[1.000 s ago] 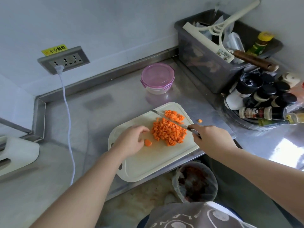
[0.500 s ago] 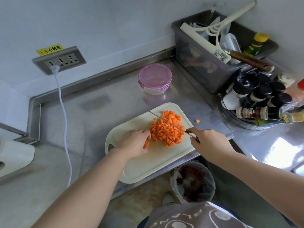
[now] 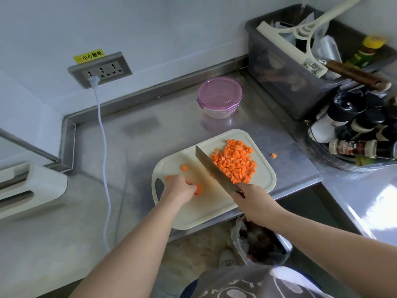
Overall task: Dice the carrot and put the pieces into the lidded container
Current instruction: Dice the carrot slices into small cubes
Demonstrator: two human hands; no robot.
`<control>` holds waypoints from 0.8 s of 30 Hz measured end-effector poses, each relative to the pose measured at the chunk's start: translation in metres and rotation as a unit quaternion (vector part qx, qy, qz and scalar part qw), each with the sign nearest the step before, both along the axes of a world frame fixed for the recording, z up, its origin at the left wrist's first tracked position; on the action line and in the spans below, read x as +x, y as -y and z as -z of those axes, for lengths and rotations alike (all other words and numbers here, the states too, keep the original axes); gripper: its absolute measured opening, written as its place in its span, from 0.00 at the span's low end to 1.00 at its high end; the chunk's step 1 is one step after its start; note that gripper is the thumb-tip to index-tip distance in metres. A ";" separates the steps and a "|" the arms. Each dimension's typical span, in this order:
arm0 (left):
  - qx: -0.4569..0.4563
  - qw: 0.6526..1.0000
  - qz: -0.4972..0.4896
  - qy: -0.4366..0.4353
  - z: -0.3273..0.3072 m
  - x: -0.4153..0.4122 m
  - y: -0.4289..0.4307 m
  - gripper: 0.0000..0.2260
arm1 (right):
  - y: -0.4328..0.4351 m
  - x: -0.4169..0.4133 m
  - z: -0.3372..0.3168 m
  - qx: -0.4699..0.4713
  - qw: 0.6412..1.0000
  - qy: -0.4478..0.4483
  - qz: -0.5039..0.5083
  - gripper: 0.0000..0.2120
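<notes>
A pile of diced carrot (image 3: 235, 161) lies on the right half of the cream cutting board (image 3: 214, 208). My right hand (image 3: 251, 198) grips the handle of a cleaver (image 3: 211, 168), whose blade runs along the pile's left side. My left hand (image 3: 179, 189) pinches a carrot slice (image 3: 198, 188) on the board's left part. Two more slices (image 3: 184, 167) lie near that hand. One stray carrot bit (image 3: 273, 155) sits on the counter to the right of the board. The round container with the pink lid (image 3: 219, 96) stands closed behind the board.
A grey bin (image 3: 285, 69) with a squeegee and bottles fills the back right corner. A tray of spice jars (image 3: 354, 134) sits right of the board. A white cable (image 3: 103, 147) hangs from the wall socket. A lined waste bin (image 3: 260, 241) stands below the counter edge.
The cleaver has turned its flat side up and moved to the left of the pile. My left hand has shifted left on the board, and two slices now lie loose near it.
</notes>
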State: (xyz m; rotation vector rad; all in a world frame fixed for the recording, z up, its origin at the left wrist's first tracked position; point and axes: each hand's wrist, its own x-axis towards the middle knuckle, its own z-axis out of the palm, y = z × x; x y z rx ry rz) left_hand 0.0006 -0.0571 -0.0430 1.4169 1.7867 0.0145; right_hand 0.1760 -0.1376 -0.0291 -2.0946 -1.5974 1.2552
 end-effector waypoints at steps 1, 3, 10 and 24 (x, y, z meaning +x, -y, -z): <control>-0.009 0.999 -0.022 0.023 0.001 0.000 0.001 0.04 | 0.000 -0.004 0.001 0.001 1.000 -0.003 0.001 0.12; -0.016 0.997 -0.059 0.056 0.003 0.001 0.004 0.03 | 0.001 -0.011 0.005 0.000 1.000 0.006 -0.005 0.15; 0.003 0.982 -0.143 0.120 0.009 0.014 0.005 0.10 | -0.001 -0.022 0.012 0.005 1.000 0.016 -0.009 0.07; 0.000 0.956 -0.239 0.170 0.019 0.023 0.001 0.10 | -0.010 -0.025 0.009 0.027 0.995 0.077 -0.061 0.09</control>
